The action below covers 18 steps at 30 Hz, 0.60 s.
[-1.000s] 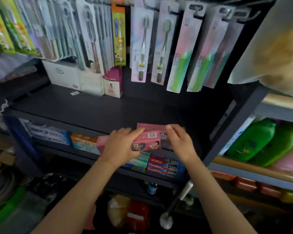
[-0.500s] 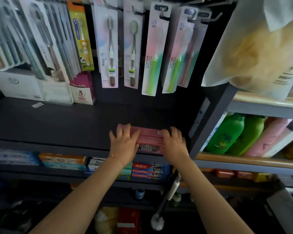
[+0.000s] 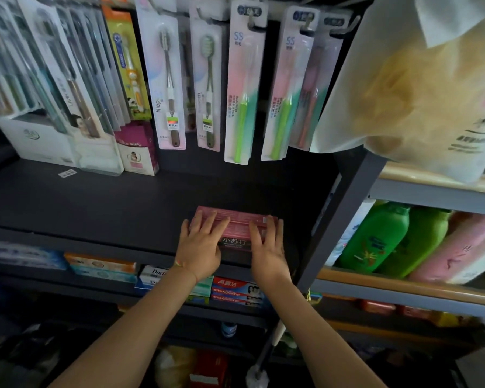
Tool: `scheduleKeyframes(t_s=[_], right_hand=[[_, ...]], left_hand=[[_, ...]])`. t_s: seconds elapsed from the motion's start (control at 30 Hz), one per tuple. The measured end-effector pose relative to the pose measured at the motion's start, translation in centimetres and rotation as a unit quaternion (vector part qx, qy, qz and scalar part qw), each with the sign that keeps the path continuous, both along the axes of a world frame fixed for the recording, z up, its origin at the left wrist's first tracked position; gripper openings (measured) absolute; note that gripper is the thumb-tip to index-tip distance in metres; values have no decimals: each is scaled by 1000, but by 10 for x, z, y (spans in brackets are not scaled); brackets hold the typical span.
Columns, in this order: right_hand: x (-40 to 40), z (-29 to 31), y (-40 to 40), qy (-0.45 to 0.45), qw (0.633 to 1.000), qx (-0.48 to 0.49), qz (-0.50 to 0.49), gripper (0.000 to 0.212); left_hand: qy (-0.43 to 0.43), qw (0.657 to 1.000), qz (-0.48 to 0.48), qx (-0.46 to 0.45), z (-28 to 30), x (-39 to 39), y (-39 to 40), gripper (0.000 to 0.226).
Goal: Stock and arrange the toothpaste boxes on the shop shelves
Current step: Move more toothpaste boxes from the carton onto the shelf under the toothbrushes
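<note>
Pink toothpaste boxes (image 3: 237, 228) lie flat in a small stack near the front edge of the dark shelf (image 3: 95, 208), close to its right post. My left hand (image 3: 200, 245) rests on the left end of the stack with straight, spread fingers. My right hand (image 3: 266, 245) presses on the right end the same way. How many boxes are in the stack I cannot tell. On the shelf below lie more toothpaste boxes, red ones (image 3: 237, 292) under my hands and orange and blue ones (image 3: 101, 266) to the left.
Packaged toothbrushes (image 3: 241, 88) hang over the back of the shelf. White and magenta boxes (image 3: 136, 152) stand at the back left. A grey post (image 3: 339, 219) bounds the shelf on the right, with green and pink bottles (image 3: 375, 242) beyond and a cloth bag (image 3: 420, 88) above.
The pink boxes went from being held in front of the shelf to lying on it. Both hands flattened on top and slid them slightly deeper.
</note>
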State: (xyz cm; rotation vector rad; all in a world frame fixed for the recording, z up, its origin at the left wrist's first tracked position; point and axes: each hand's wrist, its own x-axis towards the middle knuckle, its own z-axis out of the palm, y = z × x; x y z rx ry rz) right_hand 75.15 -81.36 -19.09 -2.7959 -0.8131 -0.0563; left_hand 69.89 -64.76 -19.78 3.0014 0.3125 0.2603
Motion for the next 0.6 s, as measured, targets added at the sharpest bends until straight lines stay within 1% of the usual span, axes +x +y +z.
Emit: scheduleKeyframes(t_s=[0.07, 0.1, 0.17, 0.23, 0.3, 0.33, 0.37, 0.4, 0.47, 0.53, 0.6], right_hand=[[-2, -1, -4, 2, 999, 34, -6, 85], [-4, -2, -6, -13, 998, 58, -6, 84], [-8, -8, -14, -87, 989, 113, 31, 77], [-16, -15, -24, -142, 967, 180, 108, 56], [-31, -17, -39, -142, 942, 242, 186, 36], [-39, -19, -47, -123, 934, 258, 216, 27], [-46, -20, -57, -95, 931, 260, 236, 21], [-52, -23, -66, -64, 933, 252, 249, 19], [-61, -34, -87, 41, 941, 211, 261, 20], [-66, -48, -113, 164, 935, 179, 260, 20], [-73, -59, -142, 224, 927, 170, 246, 19]], left_hand=[[2, 1000, 3, 12, 4, 2, -3, 74], [0, 1000, 8, 14, 6, 2, -6, 75], [-21, 999, 29, 4, 10, -5, -14, 77], [-84, 994, 59, -23, 14, -18, -30, 74], [-173, 980, 85, -41, 15, -34, -52, 57], [-210, 971, 100, -52, 14, -43, -64, 45], [-227, 965, 114, -69, 13, -52, -77, 32], [-224, 962, 127, -89, 11, -60, -90, 23], [-172, 966, 141, -128, 8, -75, -116, 16], [-86, 977, 111, -159, 2, -89, -140, 16], [10, 981, 77, -177, -2, -101, -164, 19]])
